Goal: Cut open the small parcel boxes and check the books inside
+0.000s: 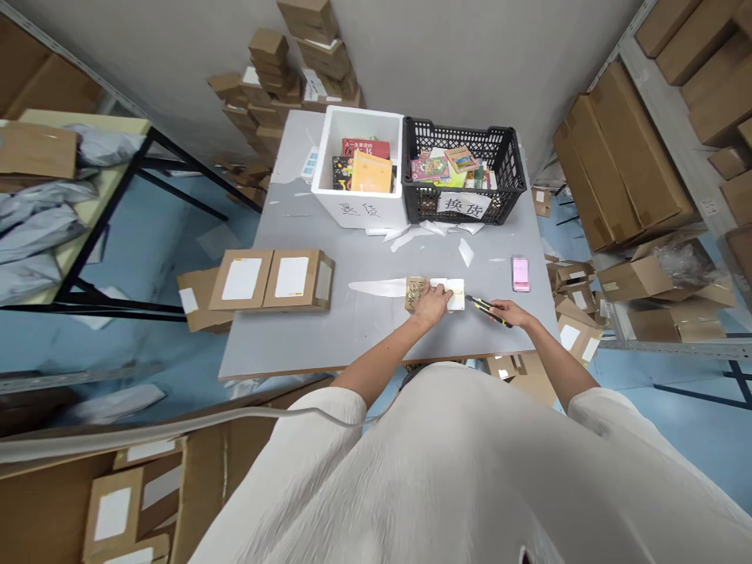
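My left hand (432, 305) rests on a small brown package (414, 291) with dark print, holding it against the grey table. A white label (456, 285) covers the package's right part, beside my thumb. In my right hand (510, 313) is a black-and-yellow utility knife (489, 310), its front end pointing left at the package's right edge. Whether its blade touches the package, I cannot tell. Left of the package lies a long white paper strip (377, 288).
A white foam box (358, 208) and a black crate (464, 210), both holding books, stand at the table's back. Two cardboard boxes (270, 300) sit on the left. A phone (520, 273) lies right, and paper scraps (466, 251) lie before the crate. Cartons crowd the shelves (710, 205).
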